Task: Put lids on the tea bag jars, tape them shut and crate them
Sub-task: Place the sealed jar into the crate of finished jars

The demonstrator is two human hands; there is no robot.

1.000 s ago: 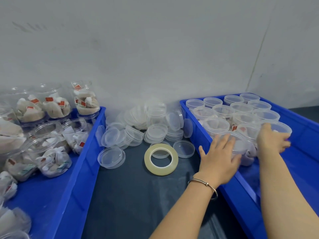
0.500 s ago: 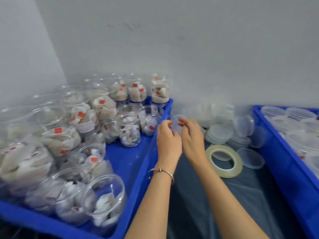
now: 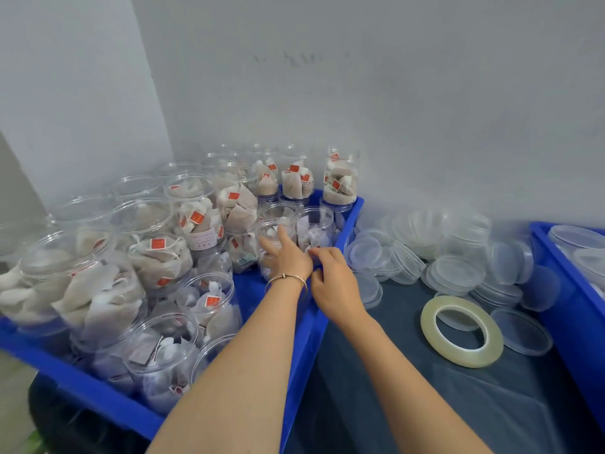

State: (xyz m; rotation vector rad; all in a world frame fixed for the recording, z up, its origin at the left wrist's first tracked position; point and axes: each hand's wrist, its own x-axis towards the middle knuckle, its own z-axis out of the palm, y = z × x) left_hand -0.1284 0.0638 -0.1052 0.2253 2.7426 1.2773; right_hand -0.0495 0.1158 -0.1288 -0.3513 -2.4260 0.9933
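Soft even light, wide-angle edge bending

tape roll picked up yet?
No, the tape roll lies flat on the dark table, apart from both hands, which are over at the left crate by the jars.

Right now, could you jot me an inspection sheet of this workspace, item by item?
Surface: dark table under a clear plastic sheet.
Job's things: open tea bag jars crowd the left blue crate; loose clear lids heaped at the wall; tape roll lying flat.
Clutter: nothing seen beyond the lid heap.
Grips: left hand reaches onto a jar in the crate; right hand at the crate rim, fingers curled; whether it holds a lid is unclear.
Cables: nothing seen.
Surroundings: grey wall; second blue crate on the right.
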